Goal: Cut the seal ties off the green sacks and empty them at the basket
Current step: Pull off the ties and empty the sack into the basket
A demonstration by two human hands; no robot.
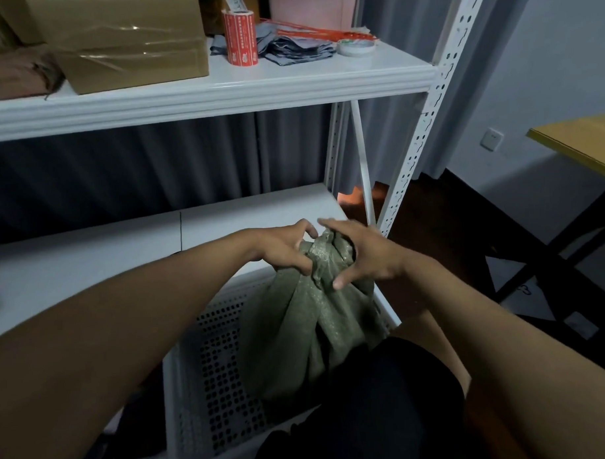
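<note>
both hands (pixel 284 252) grip the green sack's (pixel 307 318) bunched, wrinkled neck.

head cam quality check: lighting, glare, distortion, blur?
Head view: dim overall, with the lower white perforated plastic basket and the black clothing in shadow; bright glare on the clear tape of the brown cardboard box; wide-angle bending of the white metal shelf upright; soft, slightly smeared detail on the left hand, the right hand and the woven green sack.
</note>
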